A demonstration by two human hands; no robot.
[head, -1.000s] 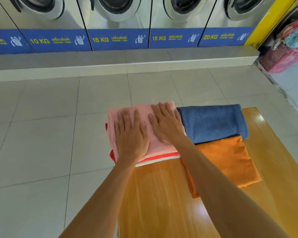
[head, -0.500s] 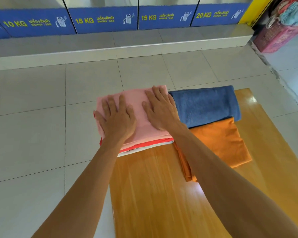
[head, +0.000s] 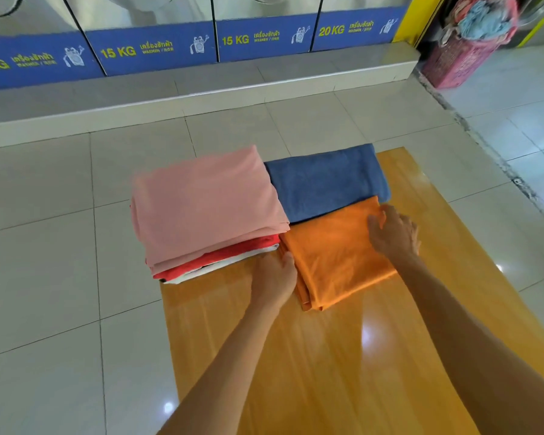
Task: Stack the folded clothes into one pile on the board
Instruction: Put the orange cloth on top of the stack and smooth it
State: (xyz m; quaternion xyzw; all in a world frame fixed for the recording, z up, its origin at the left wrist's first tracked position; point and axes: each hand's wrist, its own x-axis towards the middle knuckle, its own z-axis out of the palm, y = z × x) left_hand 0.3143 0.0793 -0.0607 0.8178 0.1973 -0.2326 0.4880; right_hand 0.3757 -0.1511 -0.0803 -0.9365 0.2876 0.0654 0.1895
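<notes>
Folded clothes lie in three lots at the far end of the glossy orange-brown wooden board (head: pixel 343 356). The pile, a pink folded garment (head: pixel 208 202) over red and white layers (head: pixel 220 262), occupies the far left corner and overhangs the board's left edge onto the grey floor tiles (head: pixel 44 246). A folded blue towel (head: pixel 324 180) sits along the far edge, touching the pile's right side. A folded orange cloth (head: pixel 333 255) lies just nearer, overlapping the towel's near border.

Left hand (head: pixel 274 281) is at the orange cloth's left edge, fingers curled, apparently tucked under the fold; whether they have closed on it, cannot tell. Right hand (head: pixel 393 237) rests on the cloth's far right corner, fingers bent and pinching the border. Judgement: hands bracket opposite edges so the cloth lifts flat without unfolding, and it goes onto the pile next.

Versus half a second earlier: both palms were pressing the pink top flat; they have left it and moved right to the orange cloth. Pile, towel and cloth look unmoved.
</notes>
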